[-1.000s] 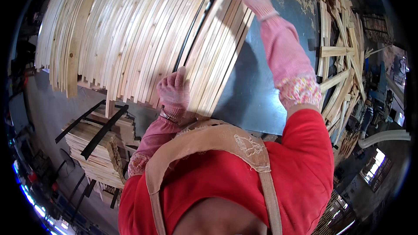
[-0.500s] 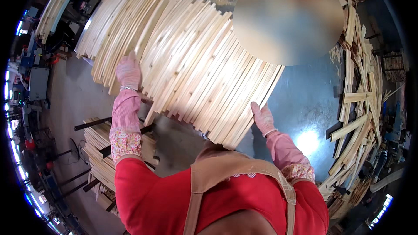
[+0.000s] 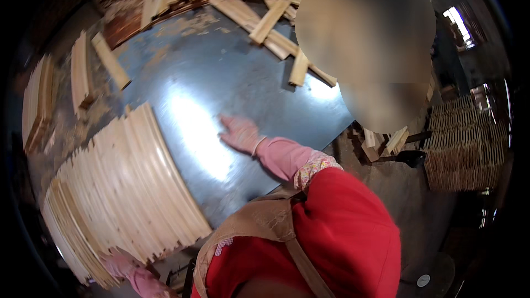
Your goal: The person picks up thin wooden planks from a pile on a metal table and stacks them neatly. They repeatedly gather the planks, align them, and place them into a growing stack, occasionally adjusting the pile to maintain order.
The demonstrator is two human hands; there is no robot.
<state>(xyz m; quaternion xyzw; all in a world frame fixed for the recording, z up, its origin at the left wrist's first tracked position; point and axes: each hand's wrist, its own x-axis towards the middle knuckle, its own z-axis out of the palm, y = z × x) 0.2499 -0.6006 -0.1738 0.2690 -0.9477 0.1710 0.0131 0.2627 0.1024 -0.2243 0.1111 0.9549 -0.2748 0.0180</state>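
Pale wooden strips (image 3: 130, 182) lie side by side in a wide sheet on the grey metal table (image 3: 248, 85), at the left. At its far left side, more strips are bunched in a raised stack (image 3: 69, 232). My left hand (image 3: 120, 265), in a light glove, is closed at the strips' near ends, where the stack meets the sheet; its fingers are partly hidden and blurred. Over the bare metal to the right of the strips is my right hand (image 3: 241, 134), also gloved. It holds nothing, and its fingers are apart.
Loose wooden offcuts (image 3: 270, 16) are heaped along the far table edge. Short bundles of strips (image 3: 81, 74) stand at the far left. A tall stack of slats (image 3: 466, 146) stands at the right. A blurred round patch hides part of the upper right.
The view has swung to the right, so the strips now appear lower left. My right hand has come away from the strips' right edge. My left hand stays at the strips' near ends.
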